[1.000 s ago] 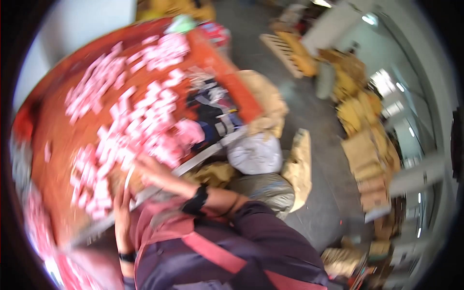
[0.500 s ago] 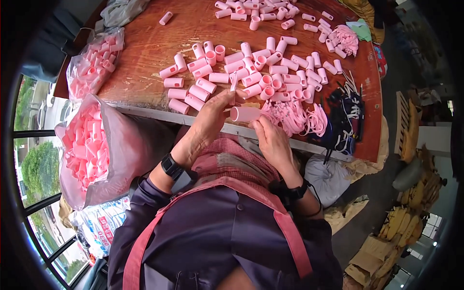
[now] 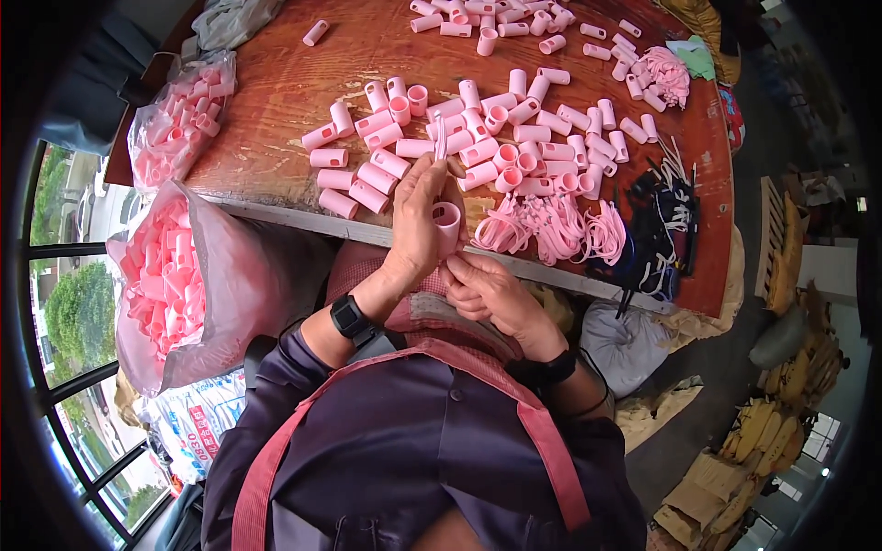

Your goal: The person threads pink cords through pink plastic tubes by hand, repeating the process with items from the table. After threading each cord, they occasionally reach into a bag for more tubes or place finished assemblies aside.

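My left hand (image 3: pixel 419 216) is closed at the table's front edge, with a looped pink cord (image 3: pixel 442 140) standing up from its fingertips. Against those fingers sits a short pink plastic tube (image 3: pixel 447 241), its open end tilted up. Just below the tube, my right hand (image 3: pixel 491 292) is closed in a pinch; what its fingertips grip is too small to make out. Coiled bundles of pink cord (image 3: pixel 556 225) lie beyond the right hand. Many loose pink tubes with cut-out holes (image 3: pixel 375 174) are spread over the tabletop ahead.
The worn wooden table (image 3: pixel 266 119) has a pale front edge. At its right lies a dark tangle of cords with white laces (image 3: pixel 663 216). A large bag of pink pieces (image 3: pixel 239 285) stands at the left, with a smaller clear bag (image 3: pixel 156 147) behind it.
The pink tube has swung from lying sideways to open end up, close to my left hand. My right hand has moved down and left to the tube's lower end.
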Demonstrator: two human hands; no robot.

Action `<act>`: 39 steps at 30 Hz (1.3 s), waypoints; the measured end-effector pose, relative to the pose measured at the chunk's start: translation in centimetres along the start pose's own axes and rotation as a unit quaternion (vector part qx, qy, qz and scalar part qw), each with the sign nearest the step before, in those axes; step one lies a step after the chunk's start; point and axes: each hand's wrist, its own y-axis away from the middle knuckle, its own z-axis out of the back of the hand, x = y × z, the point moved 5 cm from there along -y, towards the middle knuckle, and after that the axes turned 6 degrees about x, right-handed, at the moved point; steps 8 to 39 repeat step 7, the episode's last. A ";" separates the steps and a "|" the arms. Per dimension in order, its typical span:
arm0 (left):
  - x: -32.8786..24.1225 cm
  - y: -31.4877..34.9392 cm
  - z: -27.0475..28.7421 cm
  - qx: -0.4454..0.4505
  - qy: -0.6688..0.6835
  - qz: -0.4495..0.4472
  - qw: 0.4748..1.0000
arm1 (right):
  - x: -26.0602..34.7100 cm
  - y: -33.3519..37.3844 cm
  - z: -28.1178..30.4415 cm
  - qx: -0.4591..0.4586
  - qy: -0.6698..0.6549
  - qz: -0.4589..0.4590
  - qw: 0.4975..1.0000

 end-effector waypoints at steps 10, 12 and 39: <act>-6.0 -2.5 2.7 -0.074 -0.361 -0.177 0.913 | -1.6 2.9 1.6 0.052 -0.028 -0.022 0.998; -6.0 -2.5 2.7 -0.074 -0.361 -0.177 0.913 | -1.6 2.9 1.6 0.052 -0.028 -0.022 0.998; -6.0 -2.5 2.7 -0.074 -0.361 -0.177 0.913 | -1.6 2.9 1.6 0.052 -0.028 -0.022 0.998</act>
